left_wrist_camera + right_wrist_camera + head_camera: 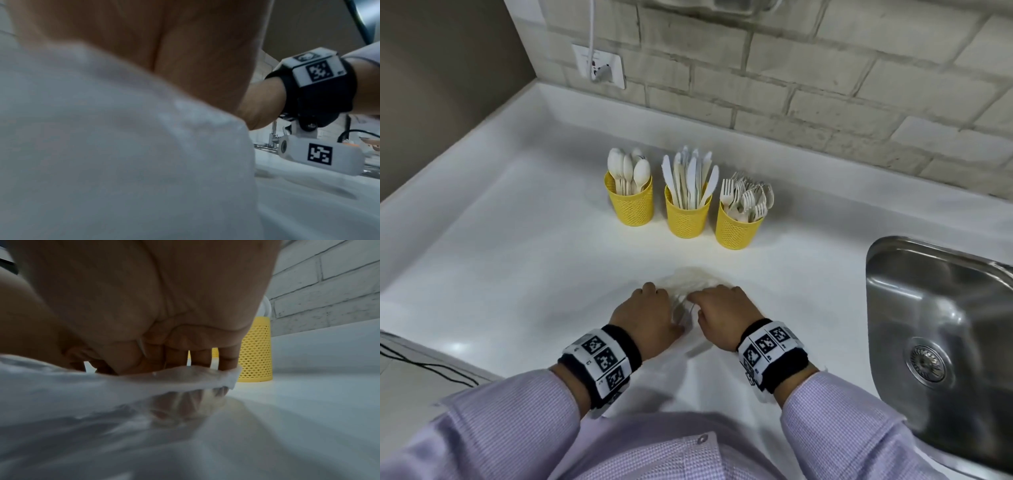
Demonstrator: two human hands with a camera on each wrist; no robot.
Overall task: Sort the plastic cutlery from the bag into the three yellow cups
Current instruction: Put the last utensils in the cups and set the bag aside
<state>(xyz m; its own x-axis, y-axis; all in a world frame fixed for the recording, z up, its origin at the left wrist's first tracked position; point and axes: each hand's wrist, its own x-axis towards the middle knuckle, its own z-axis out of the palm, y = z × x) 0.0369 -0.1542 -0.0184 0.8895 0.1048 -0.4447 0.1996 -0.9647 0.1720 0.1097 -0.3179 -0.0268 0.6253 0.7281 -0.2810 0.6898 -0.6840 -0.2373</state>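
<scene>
Three yellow mesh cups stand in a row on the white counter: the left cup point(632, 205) holds spoons, the middle cup point(686, 219) knives, the right cup point(736, 229) forks. A crumpled clear plastic bag point(695, 279) lies nearer to me, under both hands. My left hand point(654, 298) and right hand point(717, 301) sit knuckles up, side by side, fingers curled down onto it. In the right wrist view my fingers point(203, 356) hook over the bag's edge point(144, 386), their tips showing through the film. In the left wrist view the bag point(102, 146) hides my fingers. No cutlery shows in the bag.
A steel sink point(893, 245) is sunk into the counter at the right. A brick wall runs behind the cups, with a socket point(599, 66) and plug at the back left. A black cable point(414, 363) lies at the near left edge.
</scene>
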